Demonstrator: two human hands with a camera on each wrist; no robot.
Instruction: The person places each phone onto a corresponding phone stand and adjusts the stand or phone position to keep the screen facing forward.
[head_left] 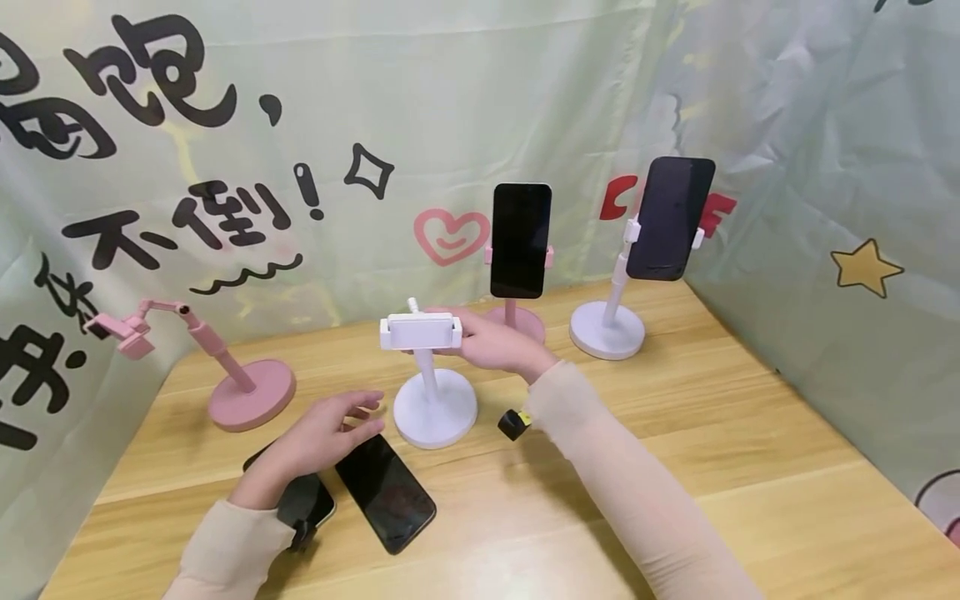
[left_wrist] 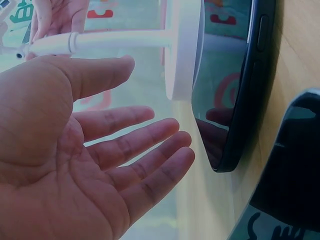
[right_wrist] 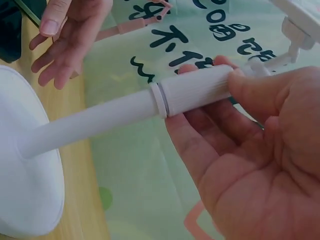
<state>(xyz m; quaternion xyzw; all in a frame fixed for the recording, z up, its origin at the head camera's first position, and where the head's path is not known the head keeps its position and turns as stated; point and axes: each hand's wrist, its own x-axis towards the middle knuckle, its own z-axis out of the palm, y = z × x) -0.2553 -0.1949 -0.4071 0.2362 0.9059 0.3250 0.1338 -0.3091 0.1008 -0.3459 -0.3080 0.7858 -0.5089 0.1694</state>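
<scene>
A white phone stand [head_left: 435, 408] stands upright near the middle of the table, its white clamp [head_left: 422, 331] holding nothing. My right hand [head_left: 497, 340] grips the stand's upper post; in the right wrist view, thumb and fingers curl round the ribbed sleeve [right_wrist: 200, 89]. To the left of the base, my left hand [head_left: 322, 433] hovers with its fingers loosely extended and holds nothing. Below it lie two dark phones: one [head_left: 388, 492] flat beside the stand's base, another [head_left: 311, 500] partly hidden under the left wrist.
A pink phone stand [head_left: 252, 394] without a phone stands at the left. Behind the right hand, a pink stand [head_left: 511, 313] holds an upright phone [head_left: 521, 242]. Farther right, a white stand [head_left: 607, 329] carries a tilted phone [head_left: 670, 218]. A printed curtain [head_left: 450, 100] hangs behind the table.
</scene>
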